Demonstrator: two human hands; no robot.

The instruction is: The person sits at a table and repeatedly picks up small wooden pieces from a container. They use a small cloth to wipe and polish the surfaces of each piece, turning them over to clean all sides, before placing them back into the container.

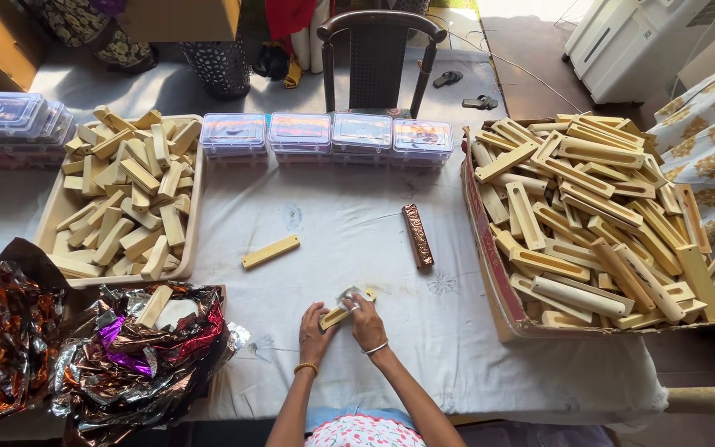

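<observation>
White-clothed table (pixel 357 240), near edge at centre: pale wooden stick (pixel 346 311) between both hands, tilted, far end up-right. Left hand (pixel 315 333) cupped under near end, fingers curled closed on stick. Right hand (pixel 367 321) over far end, fingers closed, pinching silvery foil scrap (pixel 349 295) against it. Wrists bangled, forearms angled inward. Foil-wrapped stick (pixel 417 236) lying beyond, apart.

Both forearms reach forward; left hand (pixel 314 333) and right hand (pixel 367 322) close together — fingers curled.
</observation>
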